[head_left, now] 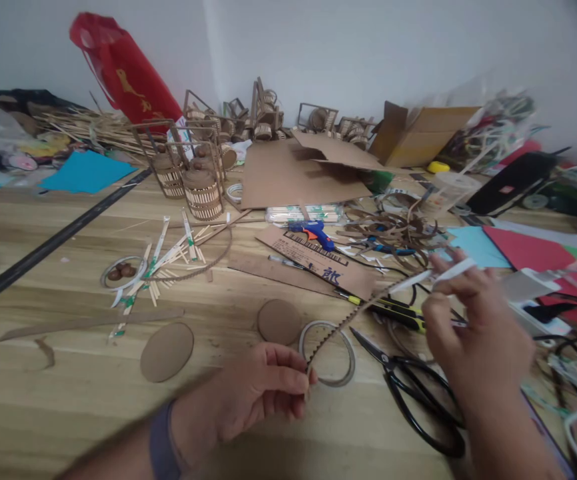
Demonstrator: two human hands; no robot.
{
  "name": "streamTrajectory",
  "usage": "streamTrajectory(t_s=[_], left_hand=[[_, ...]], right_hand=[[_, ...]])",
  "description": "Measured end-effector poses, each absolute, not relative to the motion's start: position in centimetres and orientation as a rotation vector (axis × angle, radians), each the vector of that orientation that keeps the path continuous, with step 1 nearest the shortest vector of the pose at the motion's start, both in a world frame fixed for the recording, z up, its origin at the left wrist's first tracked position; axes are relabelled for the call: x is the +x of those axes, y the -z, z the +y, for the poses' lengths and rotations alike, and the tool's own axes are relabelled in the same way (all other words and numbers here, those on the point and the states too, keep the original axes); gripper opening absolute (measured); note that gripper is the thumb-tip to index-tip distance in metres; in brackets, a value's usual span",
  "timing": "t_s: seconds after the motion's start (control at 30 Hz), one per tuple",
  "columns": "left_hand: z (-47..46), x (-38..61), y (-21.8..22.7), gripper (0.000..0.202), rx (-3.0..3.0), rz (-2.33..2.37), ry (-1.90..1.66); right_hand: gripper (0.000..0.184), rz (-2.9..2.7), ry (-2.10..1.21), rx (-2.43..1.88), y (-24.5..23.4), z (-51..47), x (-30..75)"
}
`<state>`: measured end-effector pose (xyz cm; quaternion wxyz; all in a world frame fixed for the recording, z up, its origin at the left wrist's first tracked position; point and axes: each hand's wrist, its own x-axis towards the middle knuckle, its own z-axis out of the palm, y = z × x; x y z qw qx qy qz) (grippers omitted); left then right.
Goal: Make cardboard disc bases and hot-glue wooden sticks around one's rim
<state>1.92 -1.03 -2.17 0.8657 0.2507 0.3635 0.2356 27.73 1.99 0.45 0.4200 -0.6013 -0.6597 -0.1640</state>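
Observation:
A narrow corrugated cardboard strip [337, 327] slants up to the right from my left hand [268, 383], which pinches its lower end. At its far end a white strip [453, 272], probably paper or tape backing, runs between the fingers of my right hand [478, 333], slightly blurred. Under the cardboard strip lies a tape ring [352, 363]. Black-handled scissors [418, 393] rest beside my right hand, blades pointing up-left. Two cardboard discs lie on the table: one disc [279, 321] just above my left hand, another disc [167, 352] to its left.
A blue glue gun [313, 233] sits on printed cardboard [328, 267], near a yellow-black cutter [398, 313]. Wooden sticks [181, 250] and a ring holding brown balls [122, 272] lie left. Small slatted buckets [202, 193] stand behind. A black speaker [513, 183] stands right.

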Motion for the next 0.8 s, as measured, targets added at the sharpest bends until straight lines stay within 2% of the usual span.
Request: streamTrajectory(t_s=[0.13,0.23,0.3,0.37,0.53,0.67,0.8], left_hand=[[-1.0,2.0,2.2,0.020,0.535,0.750,-0.466],[-1.0,2.1,2.1,0.020,0.535,0.754,-0.446],[-1.1,2.1,2.1,0.021,0.545,0.761,-0.439],[-1.1,2.1,2.2,0.023,0.560,0.761,-0.450],[-1.3,2.2,2.7,0.023,0.627,0.761,-0.468],[-1.4,2.2,2.9,0.023,0.650,0.759,-0.454],[-1.3,2.1,2.9,0.023,0.646,0.775,-0.461]], right_hand=[[0.008,-1.558,0.777,-1.669,-2.1,2.3,31.3],[0.015,-1.645,0.780,-1.799,-3.1,1.6,33.1],[0.023,-1.626,0.639,-1.948,-3.3,0.8,33.1],[0.029,-1.514,0.363,-2.013,-3.1,0.0,32.1],[0.032,-1.331,-0.536,-1.653,-2.3,-0.6,27.9],[0.035,-1.156,-0.812,-1.472,-2.2,0.2,26.1],[0.041,-0.816,-0.916,-1.346,-2.7,1.1,26.9]])
